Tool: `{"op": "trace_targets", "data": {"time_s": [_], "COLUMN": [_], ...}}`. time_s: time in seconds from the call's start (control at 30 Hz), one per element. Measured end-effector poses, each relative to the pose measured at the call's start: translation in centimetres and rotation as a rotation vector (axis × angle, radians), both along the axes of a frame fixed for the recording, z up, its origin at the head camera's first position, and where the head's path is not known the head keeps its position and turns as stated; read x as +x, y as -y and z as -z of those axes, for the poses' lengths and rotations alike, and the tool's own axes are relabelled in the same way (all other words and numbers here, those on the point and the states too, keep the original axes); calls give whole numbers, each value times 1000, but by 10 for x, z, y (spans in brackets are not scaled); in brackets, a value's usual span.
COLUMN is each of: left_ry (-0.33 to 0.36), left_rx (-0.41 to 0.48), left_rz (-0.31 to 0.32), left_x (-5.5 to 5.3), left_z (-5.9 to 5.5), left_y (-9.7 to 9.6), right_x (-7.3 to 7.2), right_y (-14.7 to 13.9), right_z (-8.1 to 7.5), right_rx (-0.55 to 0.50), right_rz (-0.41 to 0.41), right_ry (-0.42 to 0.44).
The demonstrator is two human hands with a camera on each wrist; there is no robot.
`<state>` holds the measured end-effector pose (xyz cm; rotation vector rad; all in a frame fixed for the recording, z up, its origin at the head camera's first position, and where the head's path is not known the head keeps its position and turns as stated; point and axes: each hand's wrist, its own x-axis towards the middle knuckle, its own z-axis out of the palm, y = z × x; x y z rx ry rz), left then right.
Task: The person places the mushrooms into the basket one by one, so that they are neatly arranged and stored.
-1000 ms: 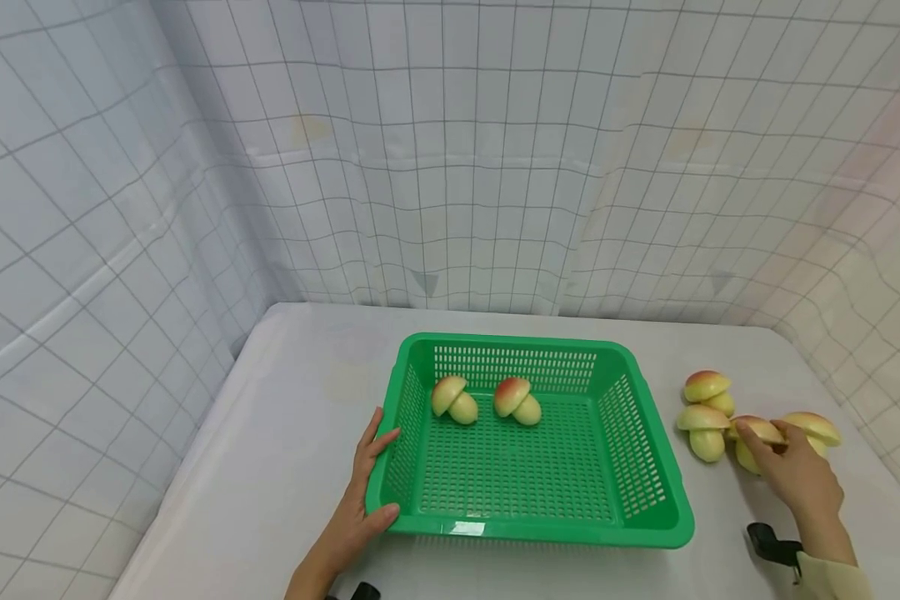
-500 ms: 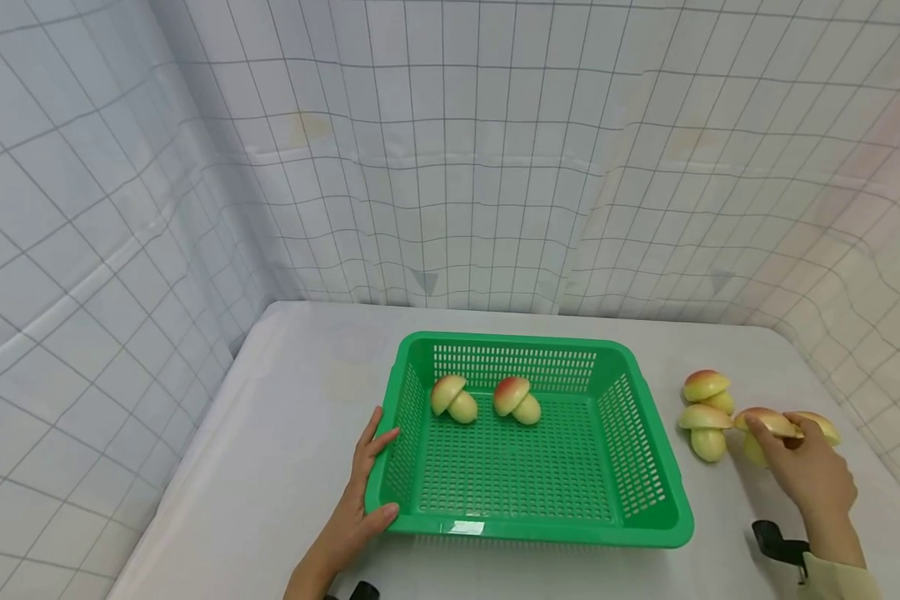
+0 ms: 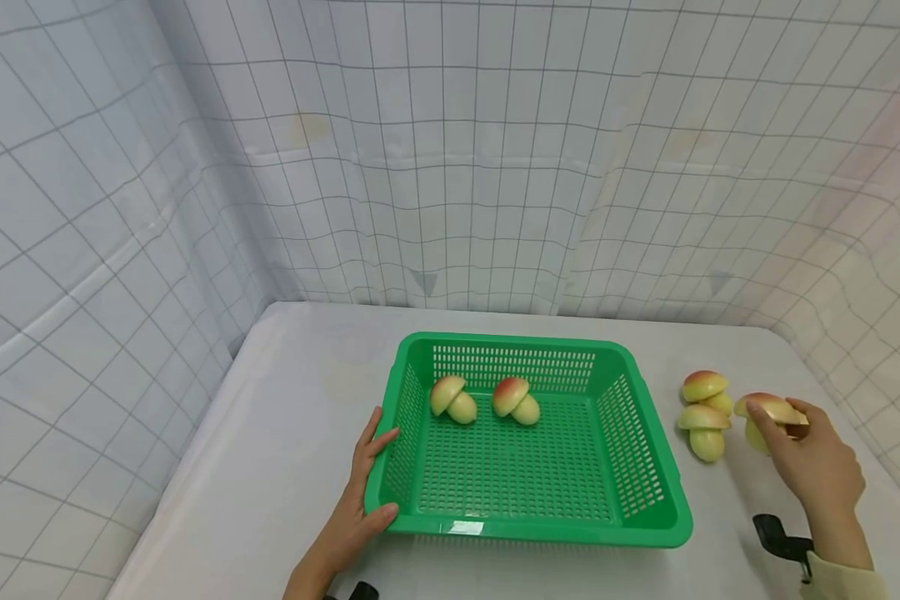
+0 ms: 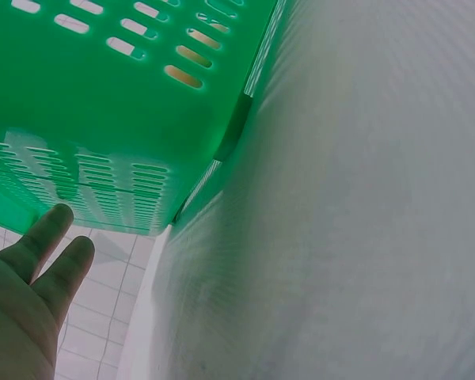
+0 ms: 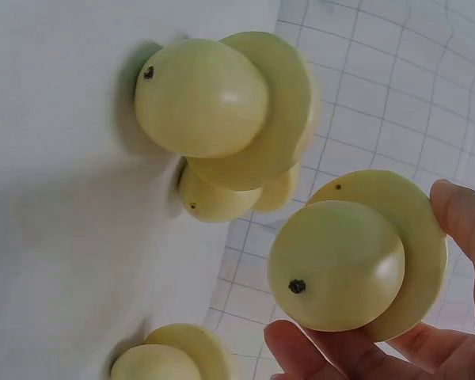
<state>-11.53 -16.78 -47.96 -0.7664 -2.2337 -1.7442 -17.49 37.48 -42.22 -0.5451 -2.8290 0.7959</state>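
Observation:
My right hand [image 3: 821, 462] pinches a toy mushroom [image 3: 774, 408] by its red-tinged yellow cap, between thumb and fingers. In the right wrist view this mushroom [image 5: 336, 265] is off the table, its pale stem with a dark spot toward the camera. Two more mushrooms, a rear one [image 3: 705, 385] and a front one [image 3: 705, 429], lie just left of it. Another mushroom [image 5: 170, 360] shows low in the right wrist view; my hand hides it from the head view. My left hand [image 3: 356, 508] rests on the left rim of the green basket [image 3: 532, 533], fingers extended.
Inside the basket, toward the back left, lie two mushrooms, one at left [image 3: 453, 400] and one beside it [image 3: 516, 402]. The white table [image 3: 285, 433] meets a grid-patterned white curtain [image 3: 450, 167] at the back and sides.
My right hand has raised the pinched mushroom and drawn it slightly right, away from the two beside it. The left hand and the basket stay put.

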Motion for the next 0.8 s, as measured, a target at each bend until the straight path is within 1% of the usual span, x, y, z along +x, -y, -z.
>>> {"op": "trace_targets", "data": {"time_s": [0.37, 0.57, 0.8], "left_ry": [19, 16, 17], "left_rx": [-2, -8, -11], "left_rz": [-11, -12, -10], "left_x": [1, 1, 1], "left_z": [-1, -1, -1], "left_y": [0, -1, 0], "right_x": [1, 2, 3], "right_y": [19, 33, 44], "right_z": [-16, -25, -36], "right_rx": [18, 25, 36], "right_rz": [-15, -42, -82], "right_ry": [-35, -77, -147]}}
